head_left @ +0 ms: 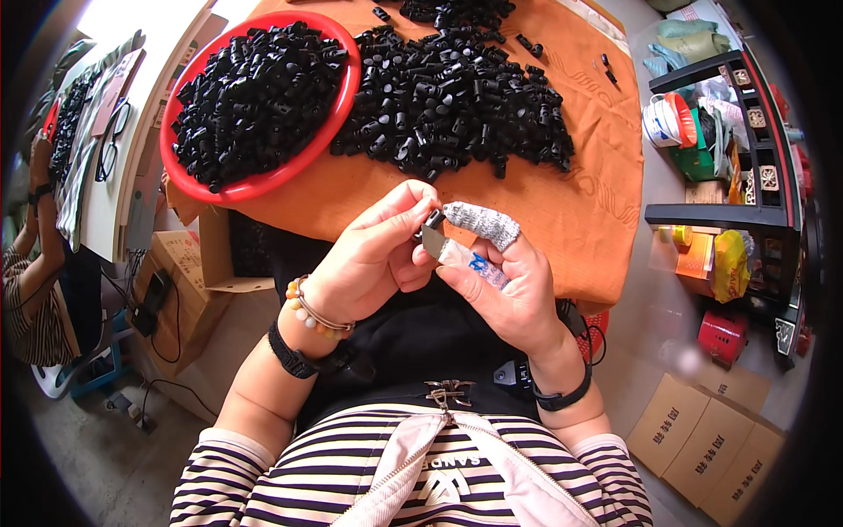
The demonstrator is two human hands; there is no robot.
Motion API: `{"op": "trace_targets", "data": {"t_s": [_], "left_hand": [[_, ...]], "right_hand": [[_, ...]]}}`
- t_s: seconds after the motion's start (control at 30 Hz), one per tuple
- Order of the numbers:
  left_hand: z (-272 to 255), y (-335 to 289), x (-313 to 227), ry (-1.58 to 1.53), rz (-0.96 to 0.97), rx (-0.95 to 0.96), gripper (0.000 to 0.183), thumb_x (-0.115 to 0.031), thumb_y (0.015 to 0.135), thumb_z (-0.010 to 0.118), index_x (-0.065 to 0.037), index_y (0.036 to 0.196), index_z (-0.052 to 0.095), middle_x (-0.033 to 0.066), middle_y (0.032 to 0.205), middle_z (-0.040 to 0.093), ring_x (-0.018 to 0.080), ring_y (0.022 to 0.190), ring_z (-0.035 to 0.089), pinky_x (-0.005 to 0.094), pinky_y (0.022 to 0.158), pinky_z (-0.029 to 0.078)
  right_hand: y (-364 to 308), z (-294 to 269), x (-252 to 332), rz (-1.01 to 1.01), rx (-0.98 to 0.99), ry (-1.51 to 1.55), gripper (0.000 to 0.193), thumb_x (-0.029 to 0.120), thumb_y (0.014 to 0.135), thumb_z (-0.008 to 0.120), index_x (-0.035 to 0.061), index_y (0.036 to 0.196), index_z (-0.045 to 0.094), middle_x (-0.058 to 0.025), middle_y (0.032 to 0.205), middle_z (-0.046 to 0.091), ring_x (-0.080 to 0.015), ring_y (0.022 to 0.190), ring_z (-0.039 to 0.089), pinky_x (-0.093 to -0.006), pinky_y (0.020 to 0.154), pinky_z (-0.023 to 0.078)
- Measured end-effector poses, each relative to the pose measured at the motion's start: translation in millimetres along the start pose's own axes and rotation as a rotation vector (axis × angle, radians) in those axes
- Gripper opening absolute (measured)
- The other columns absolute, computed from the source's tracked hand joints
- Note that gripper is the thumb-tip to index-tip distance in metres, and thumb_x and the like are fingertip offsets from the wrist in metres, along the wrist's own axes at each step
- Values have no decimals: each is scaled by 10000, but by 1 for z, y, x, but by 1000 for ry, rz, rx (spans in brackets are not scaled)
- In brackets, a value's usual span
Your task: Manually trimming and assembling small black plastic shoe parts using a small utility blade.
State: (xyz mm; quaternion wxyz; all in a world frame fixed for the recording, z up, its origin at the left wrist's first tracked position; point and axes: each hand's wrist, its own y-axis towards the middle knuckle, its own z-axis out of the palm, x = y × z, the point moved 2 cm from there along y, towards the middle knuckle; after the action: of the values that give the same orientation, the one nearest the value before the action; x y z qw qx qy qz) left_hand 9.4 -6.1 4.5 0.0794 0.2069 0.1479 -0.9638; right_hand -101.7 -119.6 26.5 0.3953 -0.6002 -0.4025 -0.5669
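My left hand [373, 255] pinches a small black plastic piece [433, 218] between thumb and forefinger. My right hand [509, 281] meets it from the right, holding a small blade [432, 243] with a white wrapped handle [470, 262]; its forefinger wears a grey knitted cot [485, 221]. Both hands hover above my lap, just in front of the table edge. A loose heap of black plastic pieces [457, 97] lies on the orange cloth [580, 211]. Left of the heap, a red round tray [344, 105] holds several more black pieces [255, 97].
A seated person [35, 290] in stripes is at the far left beside a table with glasses [110, 145]. Open cardboard boxes [189, 263] stand under the table. At right, a dark shelf [746, 176] holds bags and tubs, with flat cartons [711, 439] on the floor.
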Motion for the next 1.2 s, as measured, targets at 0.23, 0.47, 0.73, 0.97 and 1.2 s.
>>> {"op": "trace_targets", "data": {"t_s": [0.23, 0.47, 0.73, 0.97, 1.2], "left_hand": [[1, -1, 0, -25, -26, 24, 120, -265, 964, 433, -154, 999, 465, -34, 648, 437, 43, 527, 351, 193, 469, 271], [-1, -1, 2, -53, -37, -9, 144, -217, 937, 463, -135, 1048, 425, -24, 641, 414, 49, 496, 317, 180, 447, 264], [0, 0, 2, -5, 20, -5, 122, -260, 964, 439, -143, 992, 461, -38, 665, 437, 32, 544, 352, 191, 476, 269], [4, 0, 4, 101, 116, -75, 112, -240, 966, 440, -129, 964, 449, -40, 648, 454, 22, 519, 357, 184, 455, 260], [4, -1, 4, 164, 157, -118, 113, -235, 969, 432, -124, 958, 447, -41, 649, 446, 18, 513, 337, 180, 450, 255]], "right_hand": [[0, -1, 0, 11, 28, 0, 351, 75, 838, 632, -13, 1156, 514, 1, 724, 563, -12, 640, 460, -170, 576, 396], [1, 0, -3, -52, 14, -24, 329, 63, 846, 622, -12, 1149, 520, -12, 787, 587, -28, 690, 489, -186, 614, 425], [-3, 2, 4, 48, 9, -2, 365, 91, 842, 636, -13, 1168, 509, 19, 712, 534, -14, 618, 439, -171, 552, 384], [-2, 1, -1, 4, -7, -14, 376, 104, 841, 640, -14, 1171, 505, 28, 673, 496, -11, 590, 407, -173, 521, 355], [-1, 4, 1, -12, 9, 39, 358, 86, 855, 618, -19, 1177, 502, -25, 781, 584, -37, 695, 510, -191, 624, 434]]}}
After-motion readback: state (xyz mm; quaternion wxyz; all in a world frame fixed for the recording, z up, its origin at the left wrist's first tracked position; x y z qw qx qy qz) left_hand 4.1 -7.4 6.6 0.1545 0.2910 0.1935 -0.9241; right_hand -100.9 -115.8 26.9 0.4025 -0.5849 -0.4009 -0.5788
